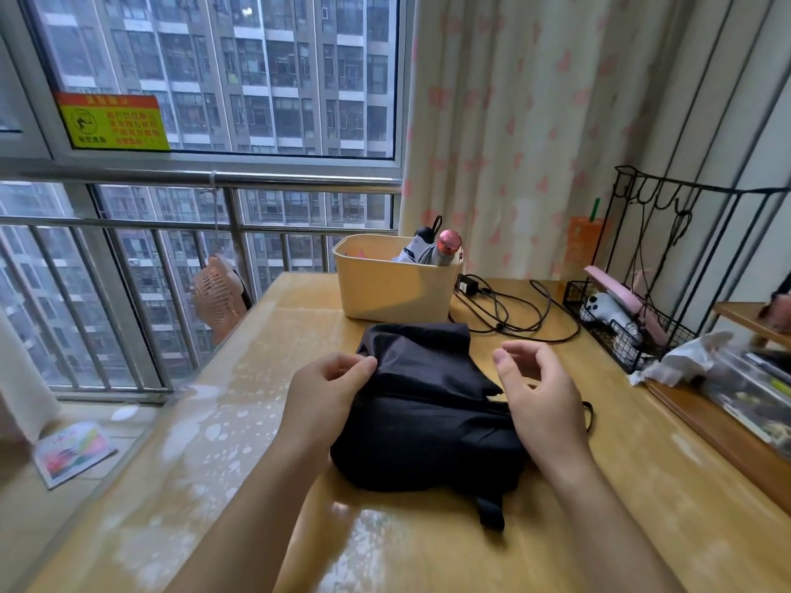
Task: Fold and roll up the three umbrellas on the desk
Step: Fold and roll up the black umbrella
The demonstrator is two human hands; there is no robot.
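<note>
Black umbrella (428, 421) is recorded lying at the middle of the tabletop (599, 507), canopy loose and crumpled. A fold at its left side is pinched by the left hand (325, 387). The right hand (539, 391) is held over its right side, fingers loosely curled, nothing gripped. A grey umbrella (413, 252) and a pink-capped umbrella (448, 241) are stood in a beige basket (385, 288) at the far edge.
</note>
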